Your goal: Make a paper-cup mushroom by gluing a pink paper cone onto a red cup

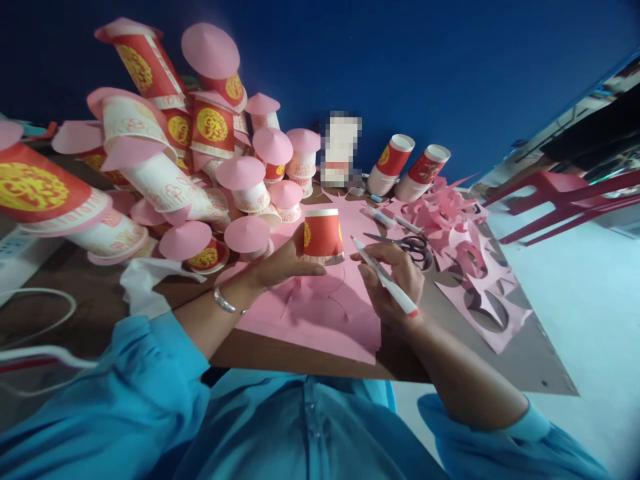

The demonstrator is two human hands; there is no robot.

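My left hand (287, 260) grips a red paper cup (323, 233) upside down, its thumb along the rim near the bottom. A white band runs round the cup's upper edge, and yellow print shows at its sides. In my right hand (395, 273) is a white marker (387, 280) with a red end, its tip pointing up and left toward the cup, a short way apart from it. Beneath both hands lie pink paper sheets (320, 327) with drawn or cut curved lines. A pair of scissors (413, 247) rests just beyond my right hand.
Stacked cups with pink cone tops (240, 173) crowd the left side. Two leaning cup stacks (393, 160) stand at the back. Pink paper offcuts (470, 267) cover the right of the table (530, 353). A red plastic stool (555, 190) stands beyond, and a tissue (150, 280) lies at left.
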